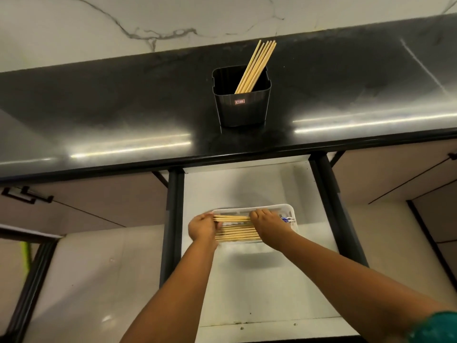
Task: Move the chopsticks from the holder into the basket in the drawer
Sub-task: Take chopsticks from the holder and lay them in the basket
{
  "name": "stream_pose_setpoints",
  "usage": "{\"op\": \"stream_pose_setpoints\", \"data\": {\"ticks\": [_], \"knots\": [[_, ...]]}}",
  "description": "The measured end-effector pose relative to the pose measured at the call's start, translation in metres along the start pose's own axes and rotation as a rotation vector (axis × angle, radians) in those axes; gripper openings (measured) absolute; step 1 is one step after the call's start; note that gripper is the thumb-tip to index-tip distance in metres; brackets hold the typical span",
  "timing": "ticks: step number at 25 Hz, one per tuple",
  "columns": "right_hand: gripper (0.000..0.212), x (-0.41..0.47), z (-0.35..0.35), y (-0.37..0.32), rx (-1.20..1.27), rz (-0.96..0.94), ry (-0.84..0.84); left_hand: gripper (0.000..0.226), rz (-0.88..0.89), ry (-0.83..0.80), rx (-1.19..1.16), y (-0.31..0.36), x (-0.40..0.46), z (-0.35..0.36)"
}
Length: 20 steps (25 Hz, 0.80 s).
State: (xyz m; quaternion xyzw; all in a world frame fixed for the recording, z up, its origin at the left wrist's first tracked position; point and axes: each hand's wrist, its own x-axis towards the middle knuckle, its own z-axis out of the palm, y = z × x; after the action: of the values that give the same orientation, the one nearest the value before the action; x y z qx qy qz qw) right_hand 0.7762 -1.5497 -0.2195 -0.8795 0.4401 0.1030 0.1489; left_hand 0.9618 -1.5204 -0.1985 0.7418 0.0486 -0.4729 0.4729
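Bright glare streaks the counter [118,147]; edges bend, perhaps slightly soft.

You can see your two arms reaching out from the bottom of the view. Both are bare from the wrist all the way up. Your left hand [201,227] and your right hand [265,225] wear no gloves, rings or watch. By your right arm, in the bottom corner, you can see a bit of teal green sleeve [435,328] with a small pattern on it.
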Motion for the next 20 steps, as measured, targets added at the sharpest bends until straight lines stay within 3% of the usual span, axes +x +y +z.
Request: {"op": "stream_pose_setpoints", "data": {"ticks": [2,3,5,7,10,15,20], "knots": [[0.038,0.005,0.004,0.008,-0.031,0.031,-0.046,0.015,0.159,0.151,0.13,0.0,0.017,-0.015],[0.038,0.008,0.006,0.01,-0.039,0.039,-0.072,0.014,0.206,0.142,0.183,-0.001,0.023,-0.022],[0.038,0.016,0.013,0.009,-0.057,0.023,-0.087,0.006,0.222,-0.037,0.281,-0.007,0.031,-0.029],[0.037,0.021,0.018,0.007,-0.06,-0.005,-0.077,0.022,0.193,-0.241,0.422,-0.019,0.037,-0.028],[0.033,0.027,0.024,0.006,-0.099,-0.027,-0.033,0.033,0.225,-0.304,0.62,-0.036,0.042,-0.025],[0.023,0.029,0.022,0.009,-0.146,0.03,-0.008,0.02,0.262,-0.283,0.655,-0.043,0.044,-0.025],[0.02,0.026,0.027,0.019,-0.072,0.001,-0.028,0.026,0.285,-0.258,0.668,-0.045,0.044,-0.025]]}}
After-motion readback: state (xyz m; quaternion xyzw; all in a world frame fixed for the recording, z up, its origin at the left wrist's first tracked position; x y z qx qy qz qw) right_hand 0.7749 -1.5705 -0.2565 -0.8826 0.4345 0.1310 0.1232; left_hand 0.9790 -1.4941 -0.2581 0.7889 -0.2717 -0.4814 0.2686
